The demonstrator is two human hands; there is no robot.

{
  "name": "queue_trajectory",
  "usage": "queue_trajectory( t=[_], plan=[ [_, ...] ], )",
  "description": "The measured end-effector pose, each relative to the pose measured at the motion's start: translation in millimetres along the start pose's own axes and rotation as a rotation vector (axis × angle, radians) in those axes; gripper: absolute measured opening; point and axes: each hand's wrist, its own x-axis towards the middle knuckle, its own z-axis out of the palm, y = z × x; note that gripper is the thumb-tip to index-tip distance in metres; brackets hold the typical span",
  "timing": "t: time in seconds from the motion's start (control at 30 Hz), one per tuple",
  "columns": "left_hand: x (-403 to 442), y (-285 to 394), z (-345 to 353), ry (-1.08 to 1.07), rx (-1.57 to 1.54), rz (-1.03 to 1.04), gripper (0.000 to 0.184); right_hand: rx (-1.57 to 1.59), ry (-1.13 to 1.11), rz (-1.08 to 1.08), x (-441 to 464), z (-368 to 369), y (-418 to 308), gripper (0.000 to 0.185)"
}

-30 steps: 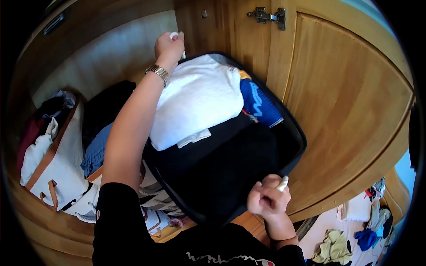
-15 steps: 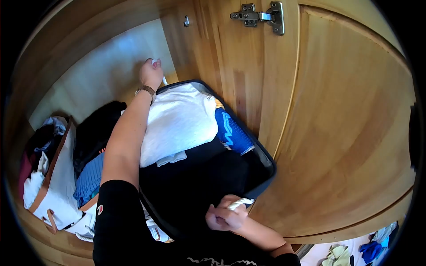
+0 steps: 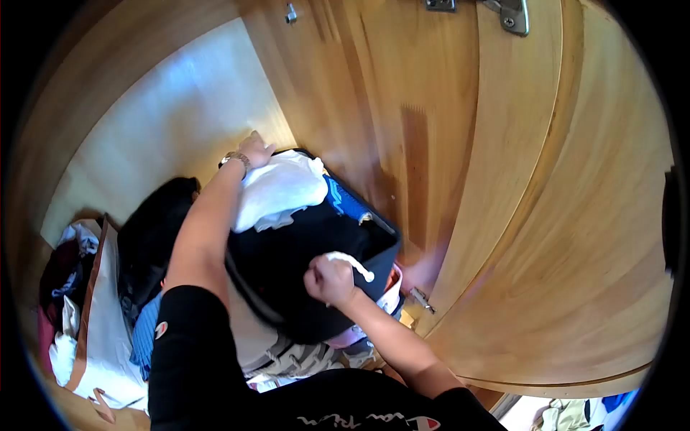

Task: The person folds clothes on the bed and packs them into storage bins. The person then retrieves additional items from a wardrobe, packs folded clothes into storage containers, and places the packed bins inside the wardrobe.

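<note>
A dark fabric storage bin stands tilted in the wooden cupboard, with white rope handles at its ends. Inside lie a white folded garment, black clothing and a blue patterned cloth. My right hand is closed in a fist round the near rope handle, whose knotted end sticks out. At the bin's far end, my left hand is bent over the rim; it seems closed on the far handle, though the rope there is hidden.
At left stands a white bag with brown trim, full of clothes. Beside it are a black item and blue ribbed cloth. A beige rope-trimmed container sits below the bin. The wooden door stands at right.
The bin has moved away from me, deeper into the cupboard, uncovering the beige container beneath. Both hands went with it; my left hand came down to the rim. The view has shifted too.
</note>
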Motion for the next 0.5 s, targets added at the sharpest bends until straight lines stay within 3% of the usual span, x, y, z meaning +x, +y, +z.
queue_trajectory(
  t=[0.07, 0.17, 0.23, 0.3, 0.37, 0.43, 0.5],
  plan=[
    [-34.9, 20.6, -28.0, -0.371, -0.028, 0.101, 0.090, 0.028, -0.015, 0.130, -17.9, 13.8, 21.0, 0.009],
    [-124.8, 36.8, -36.2, -0.697, 0.377, 0.158, 0.137, 0.002, -0.033, 0.215, -18.0, -4.8, 8.9, 0.010],
    [-151.8, 29.0, -36.0, -0.640, 0.510, 0.201, 0.152, -0.091, -0.199, 0.277, -14.8, -41.9, -9.2, 0.026],
    [-157.9, 23.9, -45.9, -0.674, 0.471, 0.152, 0.156, -0.068, -0.458, 0.050, -11.1, -90.7, -2.8, 0.051],
    [-162.0, 19.6, -49.8, -0.696, 0.440, 0.097, 0.160, -0.055, -0.604, -0.026, -14.5, -109.1, 1.1, 0.075],
    [-171.1, 24.3, -61.0, -0.745, 0.457, 0.064, 0.162, -0.169, -0.637, -0.107, -13.4, -108.0, 12.3, 0.083],
    [-178.9, 22.4, -66.3, -0.779, 0.457, 0.097, 0.164, -0.200, -0.814, 0.026, -13.0, -101.0, 22.1, 0.083]
  ],
)
